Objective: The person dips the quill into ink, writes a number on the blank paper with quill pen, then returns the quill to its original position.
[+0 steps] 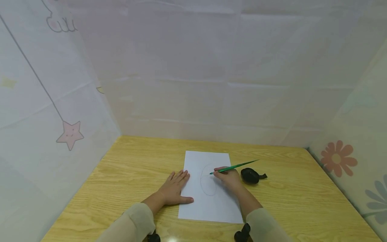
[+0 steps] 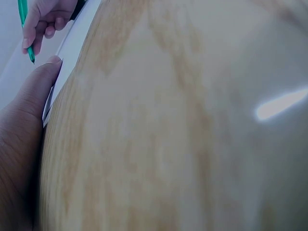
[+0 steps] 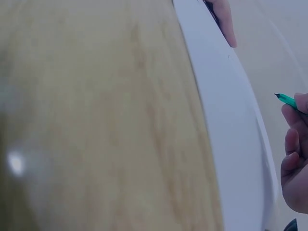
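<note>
A white sheet of paper (image 1: 193, 211) lies on the wooden table, with a thin oval outline drawn on it and a short line across its upper part. My left hand (image 1: 173, 190) rests on the sheet's left edge, fingers spread and straight; its thumb (image 2: 41, 84) shows in the left wrist view. With thumb and fingers my right hand (image 1: 229, 179) pinches a slim green pen (image 1: 239, 165) near its dark tip. That tip points at the paper inside the oval, and the tapered tail slants up to the right. In the right wrist view, curled fingers hold the pen (image 3: 287, 100).
A rounded black object (image 1: 250, 175) with a short tail lies on the table (image 1: 145, 151), just right of my right hand. Patterned cloth hangs behind the table (image 1: 181, 101) and on both sides. Small black parts (image 1: 242, 234) sit by the sleeves.
</note>
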Demonstrator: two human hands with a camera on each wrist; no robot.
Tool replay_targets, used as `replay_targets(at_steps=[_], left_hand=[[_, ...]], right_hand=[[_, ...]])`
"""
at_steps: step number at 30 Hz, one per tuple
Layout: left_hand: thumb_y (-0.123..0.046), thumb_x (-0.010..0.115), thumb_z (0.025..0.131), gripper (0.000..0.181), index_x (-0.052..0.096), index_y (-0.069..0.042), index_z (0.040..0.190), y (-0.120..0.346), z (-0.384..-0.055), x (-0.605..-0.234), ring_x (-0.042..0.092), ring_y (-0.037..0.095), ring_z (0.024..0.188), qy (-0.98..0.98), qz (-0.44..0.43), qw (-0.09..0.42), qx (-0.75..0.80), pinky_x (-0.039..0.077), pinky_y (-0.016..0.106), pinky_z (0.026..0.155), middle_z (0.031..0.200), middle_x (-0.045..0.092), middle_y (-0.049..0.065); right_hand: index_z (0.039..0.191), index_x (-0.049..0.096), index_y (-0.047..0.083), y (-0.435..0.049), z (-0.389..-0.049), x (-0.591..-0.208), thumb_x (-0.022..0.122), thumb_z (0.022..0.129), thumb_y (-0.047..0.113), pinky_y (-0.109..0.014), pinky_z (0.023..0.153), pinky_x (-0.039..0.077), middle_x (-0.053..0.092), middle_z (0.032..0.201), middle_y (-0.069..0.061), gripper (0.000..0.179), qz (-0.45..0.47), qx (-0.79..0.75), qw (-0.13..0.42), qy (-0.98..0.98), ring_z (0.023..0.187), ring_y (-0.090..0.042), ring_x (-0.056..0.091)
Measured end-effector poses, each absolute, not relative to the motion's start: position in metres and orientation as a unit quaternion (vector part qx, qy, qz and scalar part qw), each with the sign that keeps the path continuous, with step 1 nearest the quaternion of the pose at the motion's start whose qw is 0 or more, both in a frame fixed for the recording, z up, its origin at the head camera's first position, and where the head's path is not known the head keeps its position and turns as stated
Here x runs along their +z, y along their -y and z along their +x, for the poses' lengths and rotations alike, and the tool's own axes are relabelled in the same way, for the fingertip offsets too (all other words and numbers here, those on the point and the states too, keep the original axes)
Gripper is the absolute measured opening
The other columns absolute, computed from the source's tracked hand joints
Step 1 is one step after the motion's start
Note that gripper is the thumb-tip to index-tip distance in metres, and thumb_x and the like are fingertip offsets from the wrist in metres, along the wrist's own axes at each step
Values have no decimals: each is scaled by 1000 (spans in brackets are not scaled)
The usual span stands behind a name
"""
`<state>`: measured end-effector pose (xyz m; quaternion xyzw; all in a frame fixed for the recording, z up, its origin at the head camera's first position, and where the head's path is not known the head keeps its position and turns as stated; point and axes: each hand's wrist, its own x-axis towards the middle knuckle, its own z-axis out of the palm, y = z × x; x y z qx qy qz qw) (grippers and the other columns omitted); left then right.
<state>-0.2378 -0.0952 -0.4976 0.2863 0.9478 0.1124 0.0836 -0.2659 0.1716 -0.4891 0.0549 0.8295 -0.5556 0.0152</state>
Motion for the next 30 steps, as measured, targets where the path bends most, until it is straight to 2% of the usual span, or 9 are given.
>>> replay_targets(at_steps=[6,11,16,21,30], left_hand=[[-71,54,85,100,22,-8,156,95,-238,-497,14,26,154,-947,289,85,116,9,52,124,165,18,8],[-70,55,85,101,22,-7,157,96,-238,-499,12,27,154,-944,294,85,124,7,53,123,165,17,9],[-70,56,85,101,22,-7,156,96,-238,-500,11,28,154,-943,295,85,128,6,54,123,165,17,9],[-70,54,86,100,22,-8,157,95,-238,-499,12,26,154,-945,293,84,119,8,52,124,165,18,8],[-70,54,86,100,22,-7,157,95,-237,-497,12,26,154,-946,289,89,121,8,52,124,165,17,8]], right_hand=[[109,74,6,-181,-263,-483,74,86,25,-23,65,46,73,95,-5,30,79,-545,30,-834,75,-12,55],[110,73,6,-187,-262,-479,74,86,26,-24,68,46,71,103,-9,31,82,-542,28,-836,81,-15,56],[112,72,5,-196,-262,-478,73,87,25,-23,76,46,69,117,-13,32,84,-551,24,-830,100,-20,60],[115,70,4,-205,-260,-476,72,88,26,-24,84,46,66,124,-14,35,80,-557,28,-826,116,-26,57],[118,68,4,-220,-255,-471,72,89,31,-22,82,46,62,128,-15,40,89,-553,28,-828,113,-23,55]])
